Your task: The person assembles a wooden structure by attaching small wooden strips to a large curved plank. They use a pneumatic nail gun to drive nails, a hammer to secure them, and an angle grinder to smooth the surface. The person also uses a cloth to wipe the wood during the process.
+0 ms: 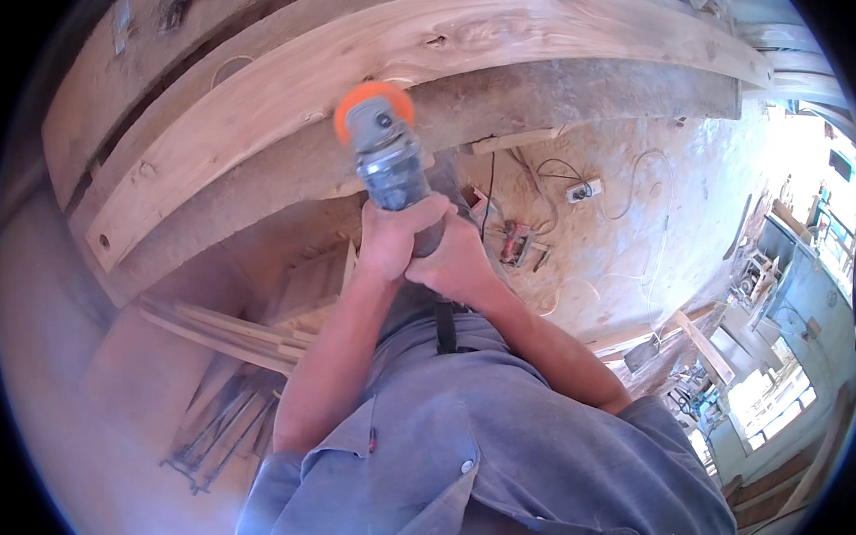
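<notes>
Both hands hold an angle grinder with a grey head and an orange disc. My left hand wraps round the body of the tool. Close against it, my right hand is closed round the rear part, which the fingers mostly hide. The disc is over the near edge of a long pale wooden plank with knots; whether it touches the wood I cannot tell. Beneath this plank lies a thicker, rougher timber.
On the dusty floor at right lie a red power tool, a white socket block and loose cables. Wood strips and metal clamps lie at lower left. Machines and offcuts stand far right.
</notes>
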A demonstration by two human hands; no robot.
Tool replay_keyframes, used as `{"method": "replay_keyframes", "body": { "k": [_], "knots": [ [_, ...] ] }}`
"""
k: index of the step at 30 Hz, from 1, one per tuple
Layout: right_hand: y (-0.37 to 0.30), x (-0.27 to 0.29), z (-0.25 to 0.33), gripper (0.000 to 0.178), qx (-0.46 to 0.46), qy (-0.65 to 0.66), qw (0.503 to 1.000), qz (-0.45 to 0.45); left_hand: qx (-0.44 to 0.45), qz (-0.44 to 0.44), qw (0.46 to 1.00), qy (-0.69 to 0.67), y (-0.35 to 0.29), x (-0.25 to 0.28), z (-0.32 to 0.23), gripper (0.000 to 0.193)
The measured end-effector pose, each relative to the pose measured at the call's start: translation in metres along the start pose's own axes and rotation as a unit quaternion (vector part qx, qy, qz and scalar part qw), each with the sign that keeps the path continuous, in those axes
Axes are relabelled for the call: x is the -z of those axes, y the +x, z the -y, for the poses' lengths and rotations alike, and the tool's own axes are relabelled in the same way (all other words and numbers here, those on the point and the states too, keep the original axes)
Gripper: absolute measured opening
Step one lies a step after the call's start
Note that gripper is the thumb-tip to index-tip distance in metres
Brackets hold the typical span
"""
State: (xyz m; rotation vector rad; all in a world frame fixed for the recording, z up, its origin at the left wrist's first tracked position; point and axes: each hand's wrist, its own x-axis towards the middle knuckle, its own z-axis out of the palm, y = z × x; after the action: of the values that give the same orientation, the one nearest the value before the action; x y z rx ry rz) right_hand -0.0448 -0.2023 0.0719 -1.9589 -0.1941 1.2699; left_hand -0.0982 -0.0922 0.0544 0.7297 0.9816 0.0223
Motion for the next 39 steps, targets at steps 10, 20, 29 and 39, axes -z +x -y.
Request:
{"method": "replay_keyframes", "body": {
  "k": [10,20,29,39],
  "knots": [
    [-0.002,-0.003,0.002,0.068,0.007,-0.006,1.000,-0.010,0.033,0.016,0.999,-0.002,-0.002,0.001,-0.002,0.021],
    [-0.003,-0.004,0.004,0.060,-0.018,-0.009,1.000,-0.014,0.043,0.013,0.999,-0.003,-0.004,0.002,-0.006,0.025],
    [-0.002,0.002,0.005,0.061,0.015,-0.005,0.999,-0.039,0.046,0.026,0.998,0.019,0.005,-0.006,-0.002,0.027],
    [-0.003,0.004,-0.001,0.064,0.007,0.002,0.999,-0.034,0.038,0.022,0.999,0.026,0.006,-0.007,0.005,0.022]
  ]
}}
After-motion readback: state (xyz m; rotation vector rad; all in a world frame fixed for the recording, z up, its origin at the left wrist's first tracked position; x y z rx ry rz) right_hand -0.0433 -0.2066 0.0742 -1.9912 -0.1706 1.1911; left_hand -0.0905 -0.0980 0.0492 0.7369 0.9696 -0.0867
